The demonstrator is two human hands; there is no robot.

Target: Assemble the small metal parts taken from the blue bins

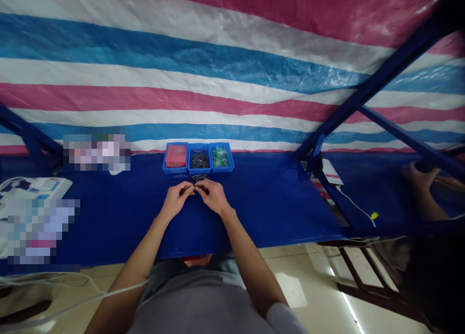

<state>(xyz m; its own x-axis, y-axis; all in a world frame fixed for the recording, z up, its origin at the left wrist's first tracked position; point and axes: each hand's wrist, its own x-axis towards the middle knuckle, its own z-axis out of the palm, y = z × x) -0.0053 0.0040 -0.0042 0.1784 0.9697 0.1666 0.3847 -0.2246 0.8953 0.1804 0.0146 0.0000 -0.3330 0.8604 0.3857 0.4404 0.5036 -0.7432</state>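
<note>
My left hand (pixel 175 198) and my right hand (pixel 213 195) meet fingertip to fingertip above the blue tabletop (pixel 269 198). Both are closed in a pinch around something tiny and thin that I cannot make out. Just beyond the fingers lies a small pile of thin, brass-coloured pieces like screws or pins (pixel 199 177). Behind it, a blue bin (pixel 199 170) holds many dark, thin metal pieces (pixel 199 159). The blue bin to its left contains a flat red or pink block (pixel 176 155). In the right-hand bin are small clear-green pieces (pixel 220 156).
White printed packaging (pixel 54 186) lies at the left, near blurred patches. On the right are a blue metal frame (pixel 334 113), a white power bank (pixel 332 172) with a cable, and another person's hand (pixel 419 179). Striped plastic sheeting (pixel 218 87) hangs behind the table.
</note>
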